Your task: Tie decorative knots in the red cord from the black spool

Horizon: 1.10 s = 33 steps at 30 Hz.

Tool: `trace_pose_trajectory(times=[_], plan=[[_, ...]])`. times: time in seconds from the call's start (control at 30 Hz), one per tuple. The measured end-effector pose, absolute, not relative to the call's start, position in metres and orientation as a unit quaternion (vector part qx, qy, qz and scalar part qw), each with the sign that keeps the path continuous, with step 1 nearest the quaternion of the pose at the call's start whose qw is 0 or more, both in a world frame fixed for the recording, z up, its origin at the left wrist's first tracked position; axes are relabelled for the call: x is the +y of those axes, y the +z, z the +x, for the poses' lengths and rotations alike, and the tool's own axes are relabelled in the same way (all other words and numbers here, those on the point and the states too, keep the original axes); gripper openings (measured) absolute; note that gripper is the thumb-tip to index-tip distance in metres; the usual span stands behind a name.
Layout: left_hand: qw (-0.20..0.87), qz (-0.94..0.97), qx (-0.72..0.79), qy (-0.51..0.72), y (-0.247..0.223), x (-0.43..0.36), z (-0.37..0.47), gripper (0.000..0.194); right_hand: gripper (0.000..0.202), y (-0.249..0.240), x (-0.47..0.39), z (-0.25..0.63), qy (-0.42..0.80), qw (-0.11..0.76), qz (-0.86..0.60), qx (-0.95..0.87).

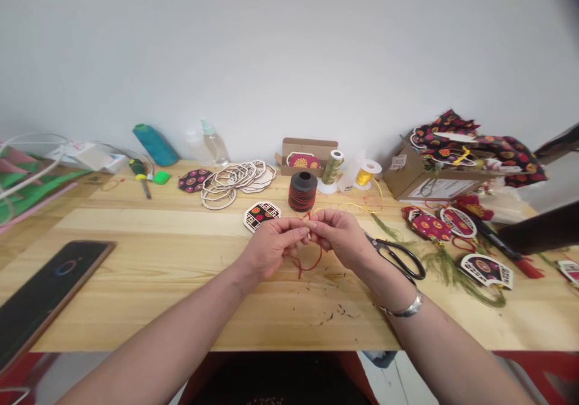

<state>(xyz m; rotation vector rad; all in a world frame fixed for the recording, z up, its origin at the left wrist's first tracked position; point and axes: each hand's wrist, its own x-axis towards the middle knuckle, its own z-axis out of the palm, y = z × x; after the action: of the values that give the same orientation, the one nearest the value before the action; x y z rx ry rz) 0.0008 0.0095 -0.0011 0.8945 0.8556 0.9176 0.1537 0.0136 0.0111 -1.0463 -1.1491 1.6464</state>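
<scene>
While left hand [271, 245] and right hand [341, 236] pinch a thin red cord [321, 254] over the pale wooden worktop [181, 296], main risk = slip or tangle.
Fingertips of both nearly meet, cord loop hanging below; exact crossing hidden by fingers, so a loose pinch could drop it or skew a loop. From the hands: black spool wound with red thread [303, 193] at twelve, cord link to it unclear, a tug might topple it if joined; black-handled metal scissors [407, 257] between three and four, near right forearm, could get knocked; white-framed dark patterned ornament [260, 214] at ten, left hand could nudge it.
</scene>
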Motion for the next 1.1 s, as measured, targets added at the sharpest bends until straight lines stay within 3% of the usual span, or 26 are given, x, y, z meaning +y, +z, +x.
trace_pose_trajectory(times=[0.67, 0.77, 0.97, 1.1], plan=[[0.705, 0.417, 0.394, 0.417, 0.002, 0.010, 0.000, 0.014, 0.024, 0.009, 0.013, 0.155, 0.679, 0.414, -0.399, -0.456], [0.681, 0.425, 0.416, 0.426, 0.001, 0.010, 0.000, 0.012, 0.026, 0.010, 0.013, 0.157, 0.616, 0.409, -0.426, -0.521], [0.635, 0.414, 0.455, 0.467, -0.001, 0.013, -0.001, 0.013, 0.023, 0.013, 0.012, 0.164, 0.345, 0.351, -0.493, -0.718], [0.609, 0.400, 0.483, 0.485, 0.000, 0.014, 0.000, 0.015, 0.024, 0.015, 0.007, 0.164, 0.234, 0.323, -0.523, -0.753]])
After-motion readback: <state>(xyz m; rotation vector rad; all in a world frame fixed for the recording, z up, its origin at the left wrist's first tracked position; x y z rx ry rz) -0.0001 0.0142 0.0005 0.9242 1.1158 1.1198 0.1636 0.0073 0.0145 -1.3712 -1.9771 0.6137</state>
